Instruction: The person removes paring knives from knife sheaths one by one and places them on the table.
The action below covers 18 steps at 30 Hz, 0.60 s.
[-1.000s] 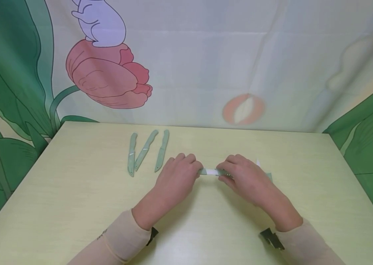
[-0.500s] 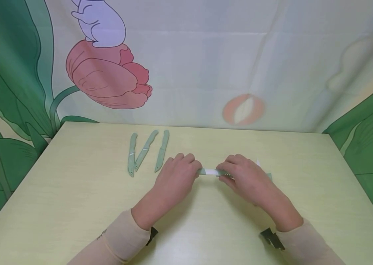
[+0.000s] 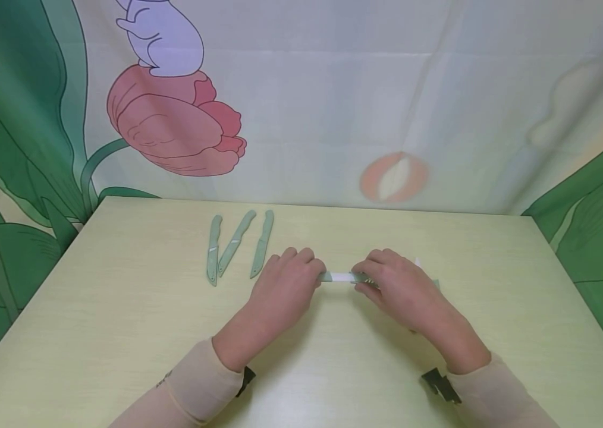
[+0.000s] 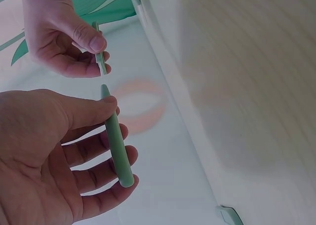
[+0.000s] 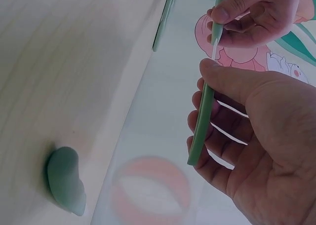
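Observation:
My left hand (image 3: 288, 285) pinches the green handle (image 4: 117, 146) of a small knife between thumb and fingers. Opposite it, my right hand (image 3: 398, 290) grips a slim green sheath (image 5: 201, 126) that covers part of the blade. A short white stretch of blade (image 3: 341, 277) shows between the two hands, held level above the table. In the right wrist view, the bare blade runs from the sheath to the handle in the left hand. Fingers hide much of the handle and sheath in the head view.
Three green sheathed knives lie left of the hands: one at left (image 3: 213, 249), one slanted (image 3: 236, 242) and one at right (image 3: 262, 244). Behind my right hand, a white tip (image 3: 417, 261) and a green piece (image 3: 436, 284) show on the table (image 3: 119, 333). A printed curtain (image 3: 301, 107) hangs behind.
My right hand has edged very slightly to the right, with the sheath still in its grip. My left hand and the three sheathed knives look almost unmoved.

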Tool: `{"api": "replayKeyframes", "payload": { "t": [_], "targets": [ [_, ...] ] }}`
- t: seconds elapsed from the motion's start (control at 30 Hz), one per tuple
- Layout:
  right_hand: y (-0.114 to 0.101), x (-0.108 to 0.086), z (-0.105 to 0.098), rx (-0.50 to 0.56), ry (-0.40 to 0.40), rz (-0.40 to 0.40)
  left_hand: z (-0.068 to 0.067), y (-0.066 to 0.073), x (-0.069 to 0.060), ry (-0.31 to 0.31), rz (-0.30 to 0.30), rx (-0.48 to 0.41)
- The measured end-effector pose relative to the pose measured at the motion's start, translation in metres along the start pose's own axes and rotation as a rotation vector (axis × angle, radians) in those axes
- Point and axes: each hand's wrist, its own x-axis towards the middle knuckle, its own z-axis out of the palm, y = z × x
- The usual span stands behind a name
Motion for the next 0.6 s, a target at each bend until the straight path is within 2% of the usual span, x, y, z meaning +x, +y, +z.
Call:
{"api": "replayKeyframes", "payload": {
  "t": [0.6],
  "targets": [
    [0.0006, -0.0003, -0.0008, -0.003, 0.005, -0.015, -0.0029, -0.0009, -0.0006, -0.001, -0.009, -0.01]
  ]
}}
